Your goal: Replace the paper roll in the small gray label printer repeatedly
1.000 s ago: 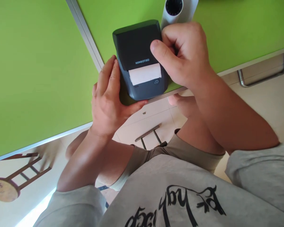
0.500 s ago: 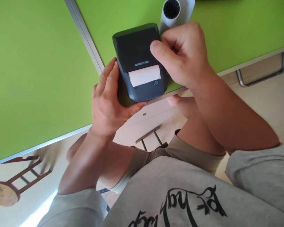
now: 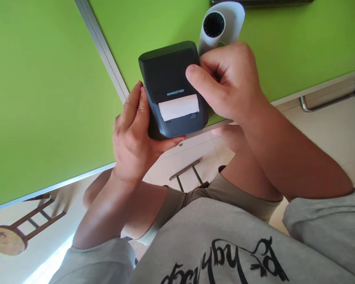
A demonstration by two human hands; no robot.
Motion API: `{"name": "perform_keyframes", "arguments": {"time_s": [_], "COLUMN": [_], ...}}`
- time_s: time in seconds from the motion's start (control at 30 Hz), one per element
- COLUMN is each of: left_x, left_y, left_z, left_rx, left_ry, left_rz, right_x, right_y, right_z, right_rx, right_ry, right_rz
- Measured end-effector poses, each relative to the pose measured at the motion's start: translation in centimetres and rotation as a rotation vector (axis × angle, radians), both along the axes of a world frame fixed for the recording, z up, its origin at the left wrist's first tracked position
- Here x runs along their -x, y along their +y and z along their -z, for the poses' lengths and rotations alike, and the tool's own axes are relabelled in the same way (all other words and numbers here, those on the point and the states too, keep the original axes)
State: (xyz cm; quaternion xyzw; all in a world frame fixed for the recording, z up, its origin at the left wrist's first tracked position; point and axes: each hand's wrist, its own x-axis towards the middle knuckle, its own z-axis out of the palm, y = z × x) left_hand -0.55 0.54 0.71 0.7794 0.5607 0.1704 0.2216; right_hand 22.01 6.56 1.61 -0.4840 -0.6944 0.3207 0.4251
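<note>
A dark label printer (image 3: 169, 71) marked NIIMBOT stands near the front edge of the green table. White label paper (image 3: 179, 107) sticks out of its slot, above the power button (image 3: 193, 116). My left hand (image 3: 133, 134) grips the printer's left side with the fingers, its thumb stretched along the front. On the right, my right hand (image 3: 232, 81) has its thumb pressed on the black lid; its curled fingers lie at the printer's side, partly hidden. Just behind that hand is a white paper roll (image 3: 205, 41) with a black core and a loose end.
The green table (image 3: 53, 98) has a metal-trimmed edge and a metal seam (image 3: 103, 51). A dark object (image 3: 278, 3) lies at the far side. A wooden stool (image 3: 7, 240) stands on the floor at lower left, and a metal bar (image 3: 333, 103) juts out below the table at right.
The view has shifted slightly, so printer, hands and table edge sit a little lower, and more of the far dark object shows. Both hands keep the same hold on the label printer.
</note>
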Motion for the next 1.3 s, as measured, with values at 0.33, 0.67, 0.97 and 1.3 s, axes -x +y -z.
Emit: {"name": "perform_keyframes", "arguments": {"time_s": [0.33,0.67,0.97,1.3], "left_x": [-0.4,-0.6,-0.6,-0.5], "left_y": [0.4,-0.2,0.0,0.4], "left_z": [0.6,0.1,0.2,1.1], "left_rx": [-0.094,-0.086,-0.059,-0.104], "left_ry": [0.132,0.130,0.108,0.103], "left_rz": [0.022,0.006,0.000,-0.007], "right_x": [-0.3,-0.4,-2.0,-0.6], "right_y": [0.4,0.3,0.4,0.4], "right_z": [-0.9,-0.6,-1.9,-2.0], "right_rx": [0.216,0.176,0.383,0.078], "right_ry": [-0.014,-0.041,-0.070,0.056], "right_rz": [-0.056,-0.057,-0.206,-0.011]}}
